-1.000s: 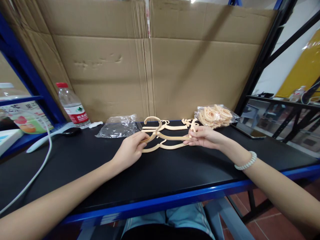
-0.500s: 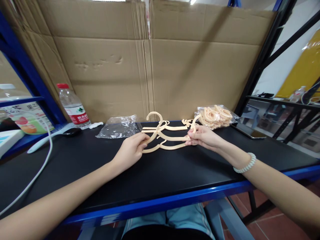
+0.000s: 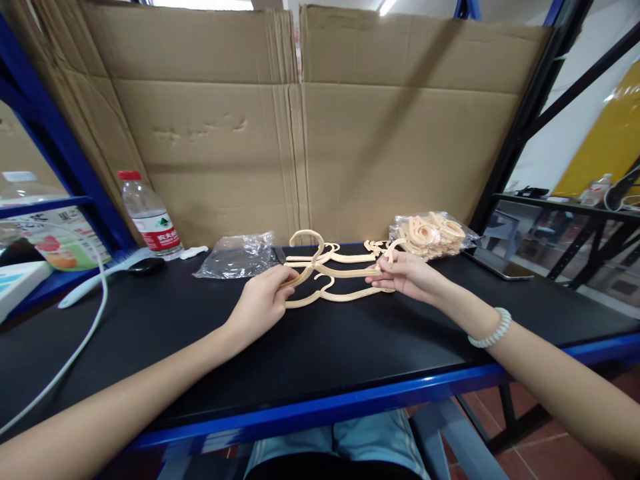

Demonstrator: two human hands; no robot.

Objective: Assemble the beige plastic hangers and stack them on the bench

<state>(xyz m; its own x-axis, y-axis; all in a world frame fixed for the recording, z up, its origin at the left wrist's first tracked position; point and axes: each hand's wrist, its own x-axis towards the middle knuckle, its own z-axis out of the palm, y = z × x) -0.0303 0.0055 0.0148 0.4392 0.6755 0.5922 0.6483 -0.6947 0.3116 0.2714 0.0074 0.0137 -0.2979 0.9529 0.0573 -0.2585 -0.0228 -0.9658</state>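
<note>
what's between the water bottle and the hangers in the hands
In the head view, a crumpled clear plastic bag lies between the water bottle and the hangers, with a small white piece nearer the bottle.

The hangers (image 3: 345,272) are pale peach and plain, with no marking. The bagged pieces (image 3: 430,233) show the same peach under clear film. The second bag (image 3: 237,255) is clear with grey glints. The table top (image 3: 320,353) is matt black with a bright blue front edge. The cardboard (image 3: 400,133) is plain brown. The bottle (image 3: 150,217) is clear, with a red cap and a red-and-white label. The bracelet (image 3: 491,330) is of whitish beads. The panel (image 3: 600,147) at far right is yellow.
</note>
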